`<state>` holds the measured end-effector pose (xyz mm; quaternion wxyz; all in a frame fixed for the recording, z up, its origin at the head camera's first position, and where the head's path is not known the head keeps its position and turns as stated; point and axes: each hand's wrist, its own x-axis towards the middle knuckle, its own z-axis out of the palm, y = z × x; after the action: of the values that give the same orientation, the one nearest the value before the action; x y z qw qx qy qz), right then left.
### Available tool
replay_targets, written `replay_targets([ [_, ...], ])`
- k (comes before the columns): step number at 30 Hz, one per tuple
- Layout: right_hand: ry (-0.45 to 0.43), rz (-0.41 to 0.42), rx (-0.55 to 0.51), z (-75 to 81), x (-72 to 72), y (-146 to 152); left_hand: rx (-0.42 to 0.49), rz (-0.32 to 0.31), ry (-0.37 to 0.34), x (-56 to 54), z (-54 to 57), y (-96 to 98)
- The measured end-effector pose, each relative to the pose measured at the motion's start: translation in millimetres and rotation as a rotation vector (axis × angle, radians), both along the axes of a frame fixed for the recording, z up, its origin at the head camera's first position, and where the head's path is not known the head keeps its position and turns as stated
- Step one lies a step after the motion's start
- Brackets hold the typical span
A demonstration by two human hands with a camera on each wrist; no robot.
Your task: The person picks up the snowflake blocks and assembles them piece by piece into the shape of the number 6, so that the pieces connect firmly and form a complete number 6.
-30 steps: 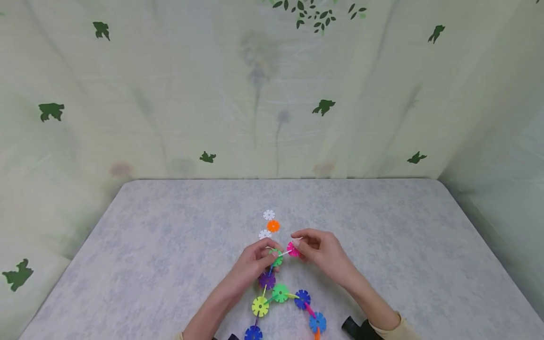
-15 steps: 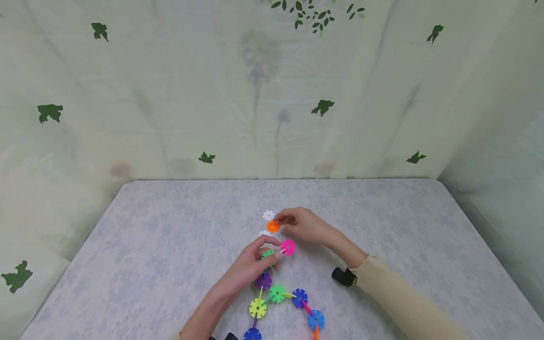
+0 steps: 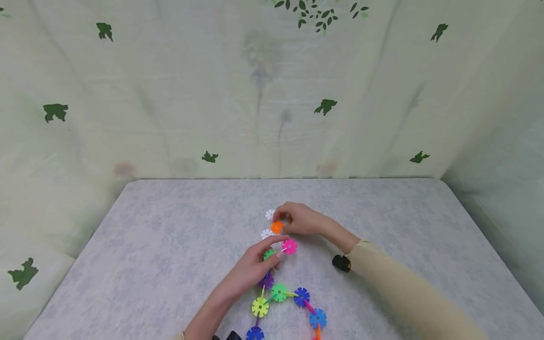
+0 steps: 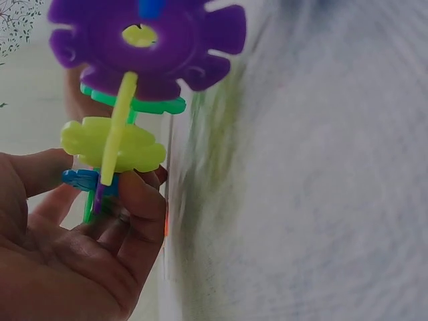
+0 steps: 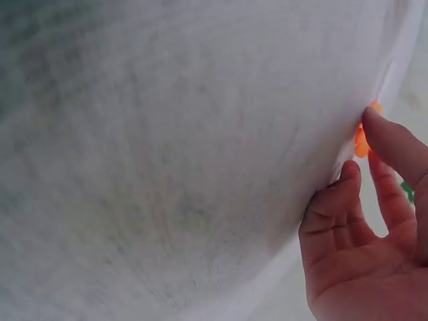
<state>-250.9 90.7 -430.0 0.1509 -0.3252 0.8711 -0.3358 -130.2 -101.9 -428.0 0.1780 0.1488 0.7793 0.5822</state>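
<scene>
My left hand (image 3: 255, 264) grips the upper end of a chain of notched, flower-shaped plastic discs, around a green disc (image 3: 268, 254). Beyond its fingertips a pink disc (image 3: 291, 246) is joined on by a white piece. Below the hand the chain runs through a purple disc (image 3: 266, 280) to a yellow disc (image 3: 260, 307), then branches to green and blue ones. The left wrist view shows the purple disc large, edge-slotted with a thin yellow one. Farther forward, my right hand (image 3: 303, 219) pinches a loose orange disc (image 3: 277, 227), partly covered by fingers in the right wrist view (image 5: 362, 142).
Two loose white discs lie beside the orange one, the far white disc (image 3: 269, 214) partly behind the right fingers and the near white disc (image 3: 266, 233) by the left fingertips. A grey table (image 3: 170, 226) ends at a leaf-printed curtain (image 3: 170, 94).
My right hand has let go of the pink disc, reached forward and left, and taken hold of the orange disc, which is now tilted. The left hand keeps its grip on the chain.
</scene>
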Motion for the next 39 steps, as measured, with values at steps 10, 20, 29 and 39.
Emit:
replay_targets([
  [10,0.01,-0.102,-0.067,6.6,18.8,18,0.017,0.039,-0.017,0.8,2.5,2.0],
  [20,-0.03,-0.365,-0.259,19.1,76.3,40,0.049,0.063,0.003,0.7,1.3,3.6],
  [29,-0.107,-0.543,-0.409,15.1,109.9,46,0.057,0.065,0.002,0.9,0.6,5.0],
  [39,-0.166,-0.52,-0.517,17.1,117.2,44,0.096,0.088,-0.026,1.8,3.0,6.2],
])
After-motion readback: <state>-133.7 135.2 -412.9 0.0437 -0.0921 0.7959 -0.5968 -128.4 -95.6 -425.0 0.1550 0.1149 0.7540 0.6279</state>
